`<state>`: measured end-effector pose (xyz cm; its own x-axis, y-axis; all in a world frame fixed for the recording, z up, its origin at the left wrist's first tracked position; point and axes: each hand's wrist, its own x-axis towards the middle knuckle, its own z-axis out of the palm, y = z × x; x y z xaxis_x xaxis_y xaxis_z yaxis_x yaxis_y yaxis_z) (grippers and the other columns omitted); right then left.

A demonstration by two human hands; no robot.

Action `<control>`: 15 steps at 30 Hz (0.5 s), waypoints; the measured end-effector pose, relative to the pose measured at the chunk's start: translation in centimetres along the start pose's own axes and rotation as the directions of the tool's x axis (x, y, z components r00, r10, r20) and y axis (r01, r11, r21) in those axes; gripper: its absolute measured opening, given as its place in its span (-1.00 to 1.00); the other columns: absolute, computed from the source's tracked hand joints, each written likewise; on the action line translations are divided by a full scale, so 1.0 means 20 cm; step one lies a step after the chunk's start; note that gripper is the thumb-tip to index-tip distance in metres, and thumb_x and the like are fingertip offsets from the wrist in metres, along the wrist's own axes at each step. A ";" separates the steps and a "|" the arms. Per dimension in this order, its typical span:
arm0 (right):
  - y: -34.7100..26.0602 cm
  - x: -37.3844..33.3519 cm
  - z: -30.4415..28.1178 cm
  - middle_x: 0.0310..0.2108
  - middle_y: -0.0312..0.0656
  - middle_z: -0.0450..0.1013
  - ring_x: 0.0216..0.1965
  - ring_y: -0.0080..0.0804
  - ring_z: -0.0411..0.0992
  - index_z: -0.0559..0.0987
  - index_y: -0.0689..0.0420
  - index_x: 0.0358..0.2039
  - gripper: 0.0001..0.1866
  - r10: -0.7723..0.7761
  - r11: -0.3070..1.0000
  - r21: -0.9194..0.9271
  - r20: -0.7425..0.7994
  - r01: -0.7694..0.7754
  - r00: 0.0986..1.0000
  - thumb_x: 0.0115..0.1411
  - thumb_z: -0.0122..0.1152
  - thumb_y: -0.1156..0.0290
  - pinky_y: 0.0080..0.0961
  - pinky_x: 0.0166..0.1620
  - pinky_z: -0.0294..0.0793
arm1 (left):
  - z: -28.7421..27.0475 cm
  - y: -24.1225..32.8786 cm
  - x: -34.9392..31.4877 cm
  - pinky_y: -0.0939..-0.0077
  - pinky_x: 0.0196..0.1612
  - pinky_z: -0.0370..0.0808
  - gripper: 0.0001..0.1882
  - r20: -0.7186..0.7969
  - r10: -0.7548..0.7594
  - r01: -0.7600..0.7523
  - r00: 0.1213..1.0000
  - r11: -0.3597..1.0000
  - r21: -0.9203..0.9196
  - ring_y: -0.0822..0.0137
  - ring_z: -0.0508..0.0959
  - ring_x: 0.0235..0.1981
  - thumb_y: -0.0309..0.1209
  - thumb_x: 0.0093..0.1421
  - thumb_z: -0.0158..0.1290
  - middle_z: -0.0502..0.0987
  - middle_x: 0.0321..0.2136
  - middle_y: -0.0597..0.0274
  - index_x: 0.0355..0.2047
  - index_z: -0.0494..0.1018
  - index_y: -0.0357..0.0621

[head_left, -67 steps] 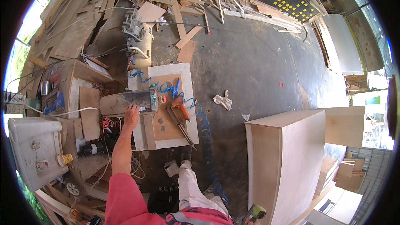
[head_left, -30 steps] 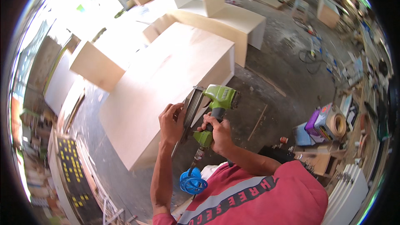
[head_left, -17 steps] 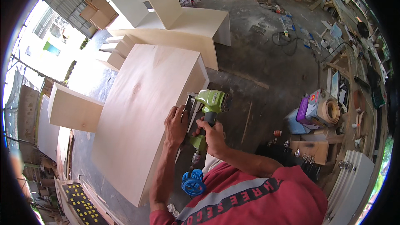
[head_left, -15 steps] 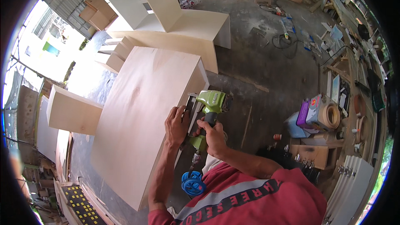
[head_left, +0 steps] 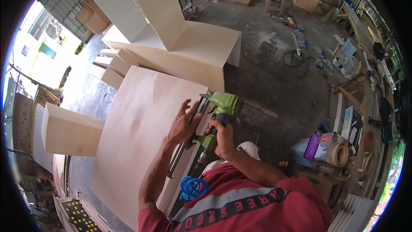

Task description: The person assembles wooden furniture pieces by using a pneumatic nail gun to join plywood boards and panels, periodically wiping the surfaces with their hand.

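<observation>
Since the earlier frame, my left hand's [head_left: 183,125] fingers have spread wide over the plywood cabinet [head_left: 137,146]; contact with the magazine [head_left: 177,161] is unclear. My right hand [head_left: 222,139] grips the nail gun [head_left: 224,102] in front of me, at the cabinet's near long edge. Magazine slants lower-left, just beside my left hand. Gun: lime-green body, dark handle, slim metallic magazine; blue coiled hose [head_left: 194,187] below.

Shirt [head_left: 296,208]: red, short-sleeved | stripe [head_left: 214,207]: grey | band [head_left: 230,210]: dark, pale lettering | trousers [head_left: 249,149]: off-white
</observation>
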<state>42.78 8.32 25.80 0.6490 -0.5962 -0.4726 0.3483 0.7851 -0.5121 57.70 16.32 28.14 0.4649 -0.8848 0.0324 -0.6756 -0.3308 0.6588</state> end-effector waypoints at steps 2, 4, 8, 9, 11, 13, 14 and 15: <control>-0.08 0.11 0.00 -0.52 -0.30 0.36 -0.50 -0.45 0.41 0.45 0.14 -0.35 -0.89 0.015 1.000 0.012 -0.034 -0.014 0.999 0.25 0.19 0.42 -0.38 -0.31 0.53 | -0.08 -0.01 0.05 0.16 0.16 0.44 -0.42 0.024 -0.084 0.087 0.996 0.981 -0.172 -0.03 0.41 0.20 -0.19 0.40 -0.02 0.20 0.32 -0.06 0.37 0.21 -0.06; -0.17 0.27 -0.05 -0.51 -0.33 0.33 -0.51 -0.49 0.37 0.44 0.12 -0.36 -0.90 0.021 0.993 0.121 -0.055 -0.015 0.998 0.25 0.18 0.44 -0.37 -0.32 0.53 | -0.18 -0.07 0.05 0.27 0.10 0.46 -0.48 0.031 -0.139 0.142 0.990 0.945 -0.296 0.13 0.46 0.15 -0.15 0.46 -0.13 0.34 0.23 -0.02 0.32 0.29 -0.14; -0.30 0.54 -0.06 -0.51 -0.35 0.32 -0.50 -0.52 0.35 0.40 0.07 -0.40 -0.87 0.084 0.982 0.174 -0.074 -0.070 0.994 0.26 0.17 0.42 -0.38 -0.28 0.53 | -0.20 -0.17 -0.13 0.37 -0.11 0.48 -0.30 -0.188 -0.454 0.256 0.871 0.745 -0.616 0.24 0.59 -0.16 0.07 0.45 -0.30 0.60 -0.13 0.02 0.13 0.45 -0.37; -0.33 0.60 -0.07 -0.51 -0.35 0.31 -0.50 -0.52 0.35 0.39 0.07 -0.41 -0.86 0.101 0.981 0.173 -0.076 -0.087 0.992 0.26 0.17 0.41 -0.38 -0.28 0.52 | -0.15 -0.18 -0.16 0.37 -0.13 0.49 -0.30 -0.259 -0.528 0.243 0.809 0.701 -0.671 0.23 0.61 -0.19 0.08 0.45 -0.30 0.61 -0.16 0.02 0.09 0.47 -0.39; -0.39 0.71 -0.04 -0.50 -0.35 0.31 -0.50 -0.52 0.34 0.38 0.06 -0.43 -0.84 0.163 0.976 0.152 -0.045 -0.155 0.986 0.26 0.16 0.41 -0.38 -0.28 0.53 | -0.04 -0.21 -0.11 0.35 -0.16 0.50 -0.31 -0.355 -0.643 0.203 0.678 0.629 -0.750 0.21 0.62 -0.21 0.08 0.44 -0.29 0.61 -0.17 0.00 0.05 0.48 -0.37; -0.45 0.81 -0.01 -0.51 -0.35 0.31 -0.50 -0.52 0.34 0.38 0.06 -0.43 -0.84 0.251 0.959 0.133 -0.005 -0.249 0.968 0.25 0.16 0.40 -0.38 -0.28 0.53 | 0.08 -0.21 0.01 0.34 -0.18 0.50 -0.31 -0.393 -0.729 0.118 0.561 0.540 -0.833 0.20 0.62 -0.22 0.09 0.43 -0.29 0.61 -0.18 0.00 0.02 0.50 -0.36; -0.45 0.85 0.00 -0.57 -0.30 0.33 -0.51 -0.46 0.36 0.41 0.08 -0.50 -0.79 0.280 0.957 0.077 -0.004 -0.279 0.960 0.26 0.18 0.36 -0.39 -0.26 0.53 | 0.13 -0.20 0.10 0.35 -0.18 0.50 -0.31 -0.389 -0.761 0.060 0.520 0.487 -0.871 0.19 0.62 -0.23 0.10 0.43 -0.30 0.61 -0.19 0.00 0.01 0.50 -0.35; -0.46 0.88 0.02 -0.59 -0.29 0.33 -0.52 -0.44 0.36 0.42 0.09 -0.53 -0.79 0.303 0.953 0.012 -0.018 -0.303 0.953 0.24 0.17 0.38 -0.39 -0.26 0.53 | 0.17 -0.18 0.19 0.35 -0.19 0.50 -0.30 -0.377 -0.790 -0.001 0.483 0.430 -0.903 0.19 0.61 -0.24 0.10 0.43 -0.30 0.61 -0.21 0.01 -0.01 0.50 -0.34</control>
<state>51.19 -9.30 22.45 0.7119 -0.3332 -0.6182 0.1438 0.9308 -0.3361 60.03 13.00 23.38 0.9743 -0.0426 -0.2211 0.2251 0.1550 0.9619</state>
